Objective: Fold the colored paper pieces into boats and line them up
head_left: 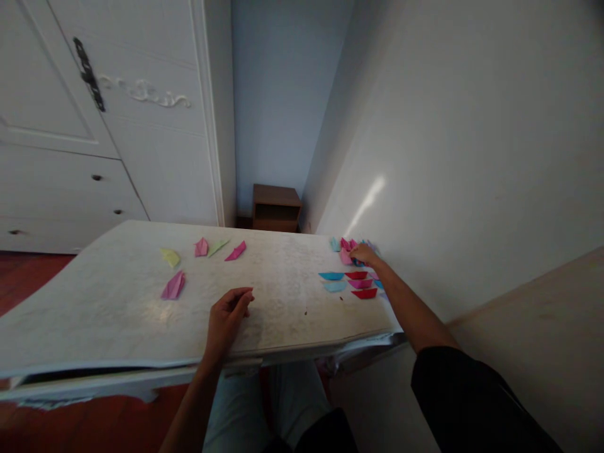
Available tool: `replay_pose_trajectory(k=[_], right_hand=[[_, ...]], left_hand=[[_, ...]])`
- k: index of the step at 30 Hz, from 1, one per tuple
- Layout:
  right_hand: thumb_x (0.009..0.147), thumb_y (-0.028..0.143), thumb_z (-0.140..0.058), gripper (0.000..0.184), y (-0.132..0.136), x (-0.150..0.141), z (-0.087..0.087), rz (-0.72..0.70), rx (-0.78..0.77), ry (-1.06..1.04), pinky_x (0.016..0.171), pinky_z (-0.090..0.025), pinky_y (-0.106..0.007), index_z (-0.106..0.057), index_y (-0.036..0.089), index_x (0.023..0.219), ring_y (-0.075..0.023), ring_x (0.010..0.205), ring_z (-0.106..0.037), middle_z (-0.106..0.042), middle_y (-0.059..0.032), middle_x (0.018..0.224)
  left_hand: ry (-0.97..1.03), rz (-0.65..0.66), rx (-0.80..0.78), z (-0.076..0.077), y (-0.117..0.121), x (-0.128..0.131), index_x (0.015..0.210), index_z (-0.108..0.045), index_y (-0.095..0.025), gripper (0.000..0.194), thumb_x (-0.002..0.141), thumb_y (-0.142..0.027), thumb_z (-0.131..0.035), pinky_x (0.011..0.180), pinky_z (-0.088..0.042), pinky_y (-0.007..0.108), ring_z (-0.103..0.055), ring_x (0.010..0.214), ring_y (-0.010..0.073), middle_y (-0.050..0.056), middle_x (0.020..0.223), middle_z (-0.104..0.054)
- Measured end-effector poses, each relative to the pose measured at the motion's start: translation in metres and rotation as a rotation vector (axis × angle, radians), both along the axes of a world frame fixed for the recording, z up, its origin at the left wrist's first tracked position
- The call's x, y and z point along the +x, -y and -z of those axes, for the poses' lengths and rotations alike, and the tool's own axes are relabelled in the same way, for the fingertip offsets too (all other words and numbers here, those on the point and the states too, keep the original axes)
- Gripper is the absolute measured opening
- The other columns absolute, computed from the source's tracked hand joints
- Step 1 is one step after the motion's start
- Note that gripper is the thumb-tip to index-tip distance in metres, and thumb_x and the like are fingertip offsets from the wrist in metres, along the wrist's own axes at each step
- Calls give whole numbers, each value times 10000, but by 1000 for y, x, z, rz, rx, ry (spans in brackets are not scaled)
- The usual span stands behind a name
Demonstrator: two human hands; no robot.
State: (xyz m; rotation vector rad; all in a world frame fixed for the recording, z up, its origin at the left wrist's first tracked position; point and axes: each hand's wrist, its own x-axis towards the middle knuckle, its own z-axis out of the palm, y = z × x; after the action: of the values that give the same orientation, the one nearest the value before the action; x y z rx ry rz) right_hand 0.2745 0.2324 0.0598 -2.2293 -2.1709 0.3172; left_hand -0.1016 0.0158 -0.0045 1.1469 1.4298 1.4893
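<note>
My right hand (364,255) reaches to the far right of the table, fingers closed at a pile of folded paper boats. A light pink paper boat (345,257) is at its fingertips; the fingers partly hide the pile. Nearer to me lie rows of paper boats, among them a blue boat (331,276), a light blue boat (335,287) and a red boat (364,294). My left hand (230,309) hovers near the table's front edge with curled fingers, thumb and forefinger together, nothing visible in them. Beyond it lies a magenta paper boat (236,251).
On the left of the white table (113,296) are a purple folded paper (174,285), a yellow one (170,257), a pink one (201,247) and a green one (218,247). A wall (448,157) borders the right side. Behind stand a white wardrobe (165,157) and a brown cabinet (276,196).
</note>
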Motion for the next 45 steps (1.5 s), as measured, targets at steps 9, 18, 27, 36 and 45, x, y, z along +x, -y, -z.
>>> replay_pose_trajectory(k=[9,18,27,36,45], right_hand=[[876,186,-422,323,15,7,-5,-95,169,150,838,-427,-237,-719,122,987,-196,975,-629,-695,-110,1051],[900,126,-379,462,39,3,11,-316,117,194,1047,-324,-291,-531,117,1336,-210,1250,-481,-500,-112,1387],[869,103,-400,361,44,-6,11,-294,6,277,890,-417,-277,-682,117,1093,-216,1054,-614,-659,-141,1153],[850,86,-406,407,55,-10,11,-241,59,280,928,-415,-327,-614,119,1199,-225,1084,-597,-628,-135,1210],[859,149,-418,350,137,-82,19,-488,276,-216,962,-436,-292,-689,169,1078,-180,1066,-614,-674,-59,1141]], left_hand=[[-17,-28,-23,-7,0,2,949,-669,-119,420,747,-486,-635,549,-464,233,-550,557,118,58,769,-667],[-28,-47,-33,-10,0,4,947,-673,-118,428,727,-484,-650,549,-472,236,-546,547,116,64,776,-671],[-52,-51,-29,-6,1,2,958,-671,-122,432,738,-492,-641,553,-472,234,-551,553,116,59,775,-671],[-44,-57,-32,-8,1,3,956,-672,-122,429,735,-488,-644,564,-467,235,-541,551,113,53,761,-666],[23,-58,-27,-10,4,5,946,-662,-112,398,744,-454,-649,534,-439,223,-525,539,100,42,744,-646]])
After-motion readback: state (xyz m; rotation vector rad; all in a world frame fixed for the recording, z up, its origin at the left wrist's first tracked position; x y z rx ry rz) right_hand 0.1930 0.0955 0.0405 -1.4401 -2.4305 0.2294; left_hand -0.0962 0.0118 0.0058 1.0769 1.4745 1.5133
